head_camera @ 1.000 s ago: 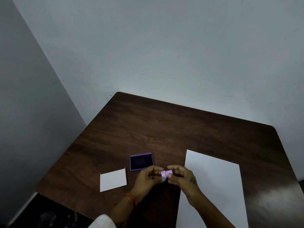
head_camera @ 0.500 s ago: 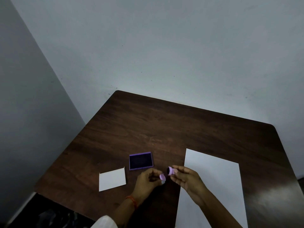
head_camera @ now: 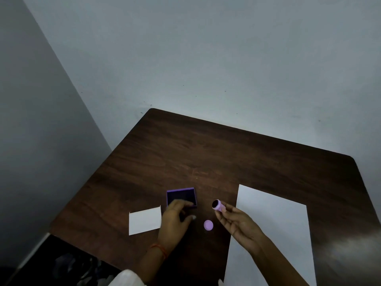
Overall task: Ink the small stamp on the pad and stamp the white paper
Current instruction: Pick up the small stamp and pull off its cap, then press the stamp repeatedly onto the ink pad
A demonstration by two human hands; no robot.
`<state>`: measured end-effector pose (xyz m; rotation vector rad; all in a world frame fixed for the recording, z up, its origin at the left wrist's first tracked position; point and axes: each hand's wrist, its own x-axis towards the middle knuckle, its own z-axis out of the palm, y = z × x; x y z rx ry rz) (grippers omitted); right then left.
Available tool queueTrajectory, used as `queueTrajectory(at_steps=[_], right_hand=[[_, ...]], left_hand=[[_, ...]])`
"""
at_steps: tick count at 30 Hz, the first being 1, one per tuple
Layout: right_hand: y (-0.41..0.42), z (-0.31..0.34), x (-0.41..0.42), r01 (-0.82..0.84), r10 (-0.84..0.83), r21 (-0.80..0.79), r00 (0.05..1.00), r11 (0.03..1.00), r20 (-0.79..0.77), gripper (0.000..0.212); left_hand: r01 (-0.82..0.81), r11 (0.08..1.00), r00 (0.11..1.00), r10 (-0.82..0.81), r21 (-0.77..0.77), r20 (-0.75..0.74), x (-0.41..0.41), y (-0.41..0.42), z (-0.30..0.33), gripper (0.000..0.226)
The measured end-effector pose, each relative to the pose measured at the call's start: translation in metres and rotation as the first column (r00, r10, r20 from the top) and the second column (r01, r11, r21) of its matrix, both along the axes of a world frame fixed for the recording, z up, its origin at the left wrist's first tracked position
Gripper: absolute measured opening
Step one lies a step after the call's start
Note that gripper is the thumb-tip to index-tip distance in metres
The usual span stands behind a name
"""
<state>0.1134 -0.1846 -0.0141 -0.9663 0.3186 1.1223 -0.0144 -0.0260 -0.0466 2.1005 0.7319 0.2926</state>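
My right hand [head_camera: 237, 222] pinches a small lilac stamp [head_camera: 218, 205], its dark round face tilted up and to the left, between the ink pad and the paper. The stamp's lilac cap [head_camera: 208, 225] lies flat on the table just below it. My left hand [head_camera: 175, 218] hovers with fingers spread over the near edge of the purple ink pad [head_camera: 180, 196], which sits open with its dark ink surface showing. The large white paper [head_camera: 274, 230] lies to the right, under my right forearm.
A smaller white card [head_camera: 144, 222] lies left of the pad. The dark wooden table [head_camera: 206, 157] stands in a corner between grey walls. A dark floor area with unclear objects [head_camera: 68, 267] shows off the table's near left edge.
The cap came off the stamp and now lies on the table. My left hand moved left toward the ink pad; my right hand lifted the uncapped stamp slightly right.
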Motion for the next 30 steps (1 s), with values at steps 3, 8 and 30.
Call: queueTrajectory(at_steps=[3,8,30], right_hand=[[0.015,0.004,-0.001,-0.015,0.015,0.018,1.0,1.0,-0.012,0.021],[0.041,0.014,-0.005,-0.019,0.031,0.112,0.994,0.994,-0.107,0.02],[0.089,0.019,-0.01,-0.026,0.042,0.124,0.99,0.992,-0.133,0.024]], left_hand=[[-0.154,0.965,0.988,0.144,0.21,0.063,-0.008,0.026,0.004,0.044],[-0.068,0.981,0.995,0.079,0.182,-0.054,-0.018,0.06,-0.002,0.074],[0.144,0.982,0.984,-0.129,0.124,-0.123,-0.011,0.087,-0.027,0.084]])
